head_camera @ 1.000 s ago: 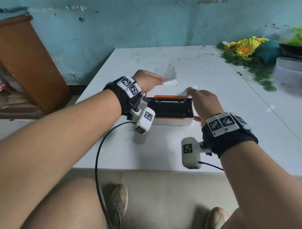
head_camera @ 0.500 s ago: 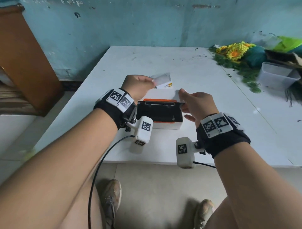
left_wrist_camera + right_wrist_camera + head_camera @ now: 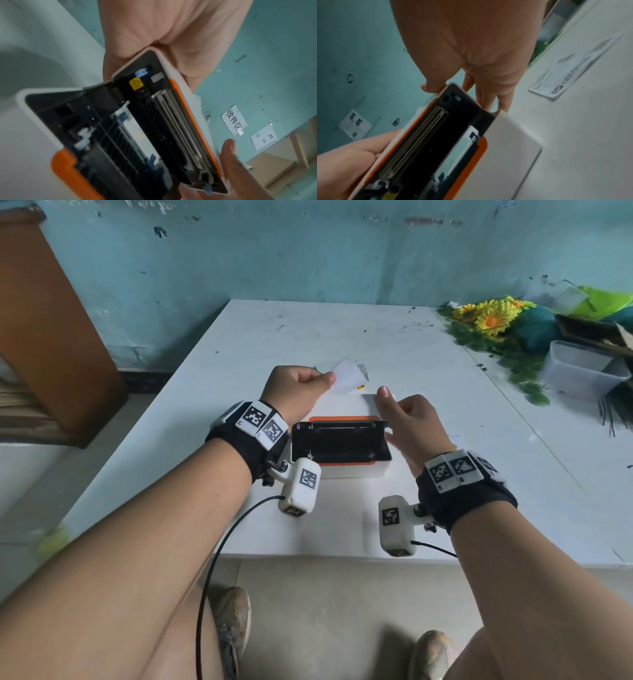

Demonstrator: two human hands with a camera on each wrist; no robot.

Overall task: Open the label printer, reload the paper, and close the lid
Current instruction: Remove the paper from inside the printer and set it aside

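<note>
Label printer (image 3: 352, 470) on bench (image 3: 445, 392), lid (image 3: 339, 440) raised; left hand (image 3: 296, 392) and right hand (image 3: 411, 422) each grip a lid end.

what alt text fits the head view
Two bare hands hold up the open lid of a white and orange label printer on a white table; the left hand also pinches a paper label.

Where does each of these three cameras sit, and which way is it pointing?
Head: worn on the head, facing forward and down at the white table; shows both forearms, left hand, right hand, knees, shoes.
Left wrist: looks along the left palm at the white-and-orange label printer's open black lid.
Right wrist: looks along the right fingers at it.
All three share the lid.
</note>
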